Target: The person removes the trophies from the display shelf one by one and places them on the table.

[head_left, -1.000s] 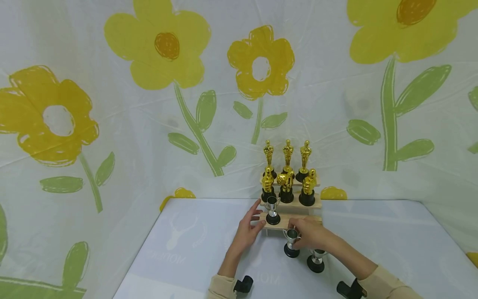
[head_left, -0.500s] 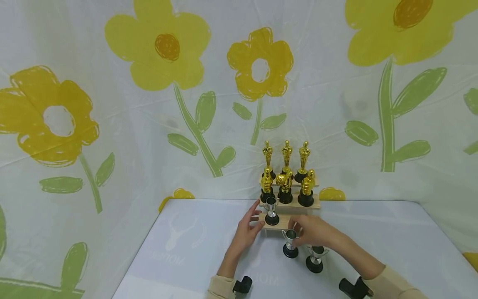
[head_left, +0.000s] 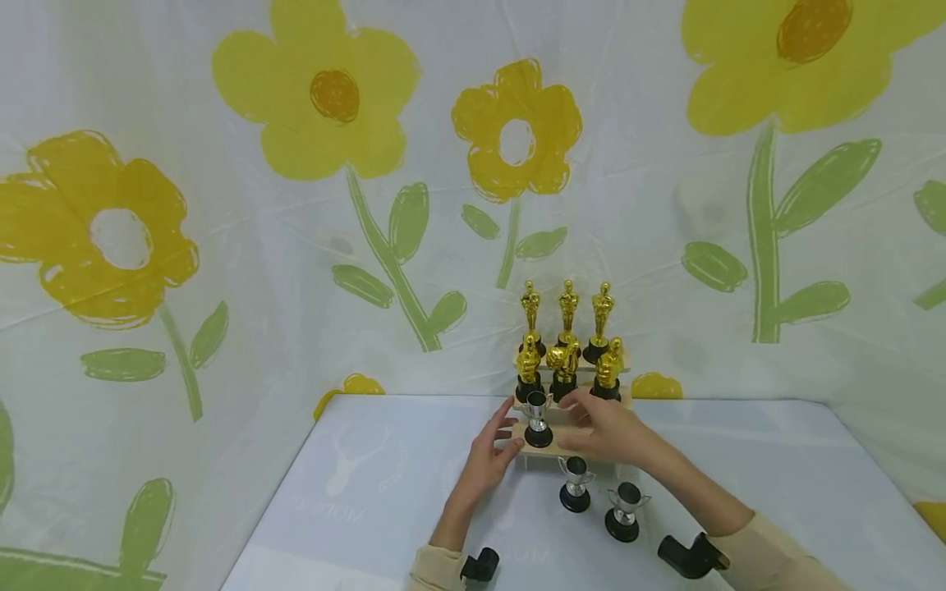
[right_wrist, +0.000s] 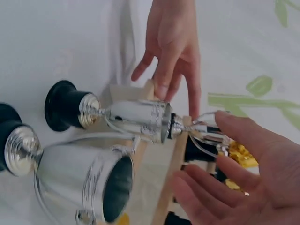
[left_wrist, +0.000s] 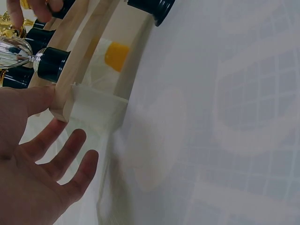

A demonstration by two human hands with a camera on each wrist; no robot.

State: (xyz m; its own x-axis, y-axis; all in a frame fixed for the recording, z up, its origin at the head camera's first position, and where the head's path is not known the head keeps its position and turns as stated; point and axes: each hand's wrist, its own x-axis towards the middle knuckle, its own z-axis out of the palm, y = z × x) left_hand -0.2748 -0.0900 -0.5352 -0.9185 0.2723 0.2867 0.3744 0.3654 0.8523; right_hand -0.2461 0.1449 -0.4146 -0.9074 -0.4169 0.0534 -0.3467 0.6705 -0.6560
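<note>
A wooden tiered display stand carries gold and silver trophies. My left hand is at its left end, thumb and a fingertip touching the end of the lowest board, its other fingers spread. On that board's left stands a small silver trophy cup with a black base. My right hand hovers over the board to the cup's right, fingers spread and holding nothing. Two more silver cups stand on the table in front: a middle cup and a right cup.
Gold figure statuettes line the top tier, with gold trophies on the middle tier. A white patterned cloth covers the table. Behind it hangs a flower-printed curtain.
My right hand has let go of the middle silver cup and moved up over the lowest board, its fingers spreading. The cup stays on the table. My left hand keeps its place.
</note>
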